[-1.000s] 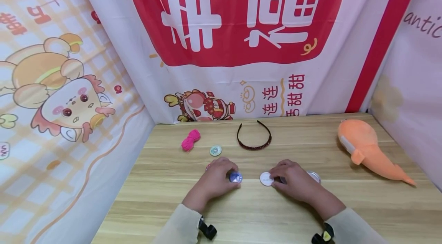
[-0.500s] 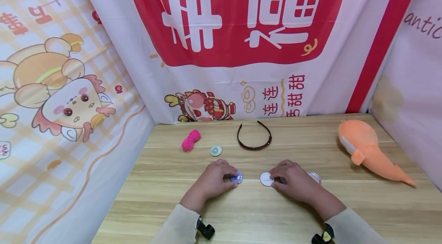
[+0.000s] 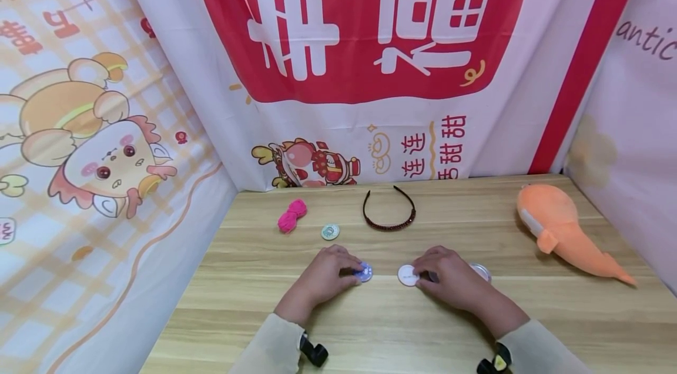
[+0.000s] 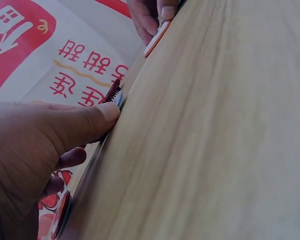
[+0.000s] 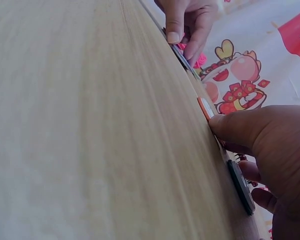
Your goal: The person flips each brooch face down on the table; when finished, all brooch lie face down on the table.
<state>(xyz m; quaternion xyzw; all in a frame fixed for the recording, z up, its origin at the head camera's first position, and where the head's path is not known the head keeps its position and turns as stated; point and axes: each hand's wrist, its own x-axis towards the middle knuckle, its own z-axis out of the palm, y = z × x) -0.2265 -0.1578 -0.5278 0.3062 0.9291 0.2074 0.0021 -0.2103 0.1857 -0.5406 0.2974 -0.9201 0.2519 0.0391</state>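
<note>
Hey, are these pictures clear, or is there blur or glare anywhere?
Head: bright, fairly crisp at the headband; left wrist: dimmer and softer, the table slanted, the left hand cropped at the edge; right wrist: similarly soft and tilted, a pale sheen on the table's left.

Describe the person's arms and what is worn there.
The left sleeve and right sleeve are plain pale beige. Near their ends, the left wrist device and right wrist device are small and black; the right one shows a yellow patch. No gloves are visible.
</note>
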